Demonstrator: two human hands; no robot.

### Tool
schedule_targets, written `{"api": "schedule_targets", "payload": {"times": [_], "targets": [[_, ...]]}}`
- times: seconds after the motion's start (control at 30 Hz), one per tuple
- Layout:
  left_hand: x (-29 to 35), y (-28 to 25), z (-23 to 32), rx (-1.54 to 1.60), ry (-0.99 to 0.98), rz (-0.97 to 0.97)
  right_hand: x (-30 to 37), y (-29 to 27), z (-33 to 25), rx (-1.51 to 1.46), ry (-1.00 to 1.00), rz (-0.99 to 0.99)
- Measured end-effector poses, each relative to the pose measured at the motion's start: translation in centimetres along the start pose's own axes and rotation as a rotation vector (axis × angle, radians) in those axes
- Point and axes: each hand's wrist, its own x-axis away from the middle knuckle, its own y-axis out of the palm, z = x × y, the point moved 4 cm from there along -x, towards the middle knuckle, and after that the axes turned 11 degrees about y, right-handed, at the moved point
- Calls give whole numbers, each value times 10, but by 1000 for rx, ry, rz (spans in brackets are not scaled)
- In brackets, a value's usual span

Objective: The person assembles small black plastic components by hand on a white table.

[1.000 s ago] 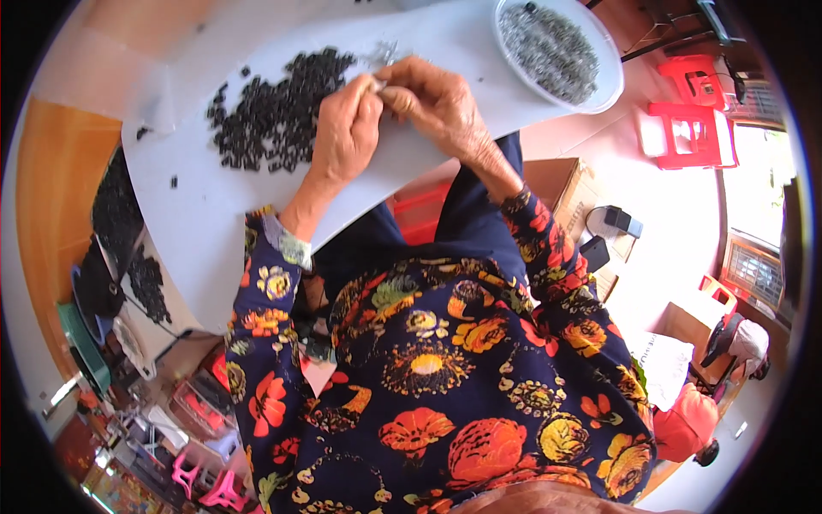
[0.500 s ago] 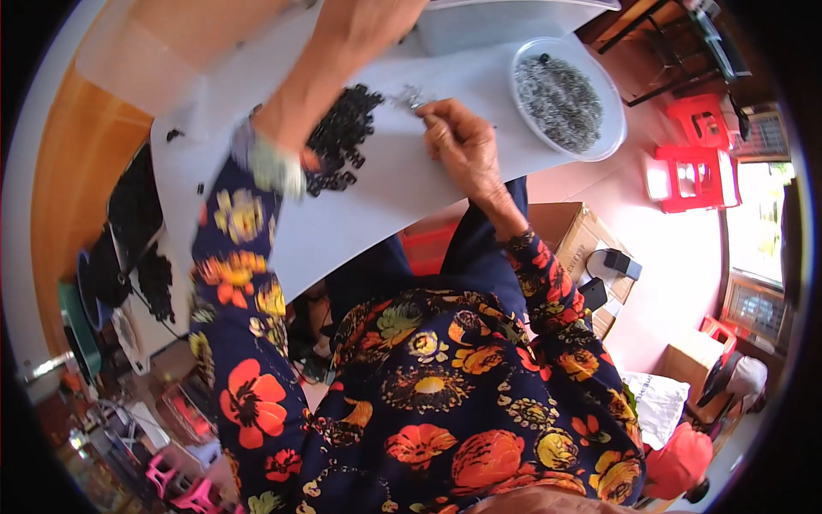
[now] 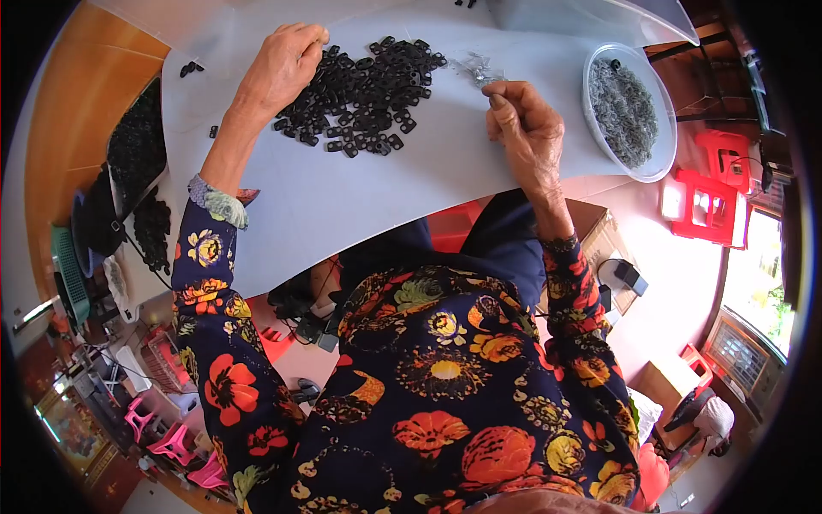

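Observation:
A heap of small black plastic pieces with holes lies spread on the pale table. At its far left edge is my left hand, fingers curled and pressed together; what they hold, if anything, is hidden. Right of the heap sits a small cluster of thin clear pieces. Against its near edge my right hand pinches thumb and forefinger together; whatever is between them is too small to make out.
A round clear tub full of thin clear pieces stands at the table's right edge, one black piece on top. Behind is a large clear plastic bin. A few black pieces lie at far left. A cardboard box stands below the table.
My left hand has drawn back from the far side of the table to the heap's left edge, uncovering the heap. My right hand stays pinched by the clear pieces. The view has shifted.

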Motion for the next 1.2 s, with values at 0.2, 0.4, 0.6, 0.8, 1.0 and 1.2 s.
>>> {"api": "schedule_targets", "payload": {"times": [0.2,0.4,0.6,0.8,1.0,1.2], "targets": [[-7,4,7,6,88,-65,0,1,1,-6,3,13],[-10,31,27,3,98,-181,-2,1,2,37,13,4],[-10,38,27,30,94,-160,-4,1,2,26,-17,-3],[-21,33,29,30,134,-170,-2,0,2,10,9,2],[-34,40,16,11,76,-205,-1,4,1,-11,5,-18],[-35,43,18,-4,45,-304,0,3,-1,16,-21,-14]]}}
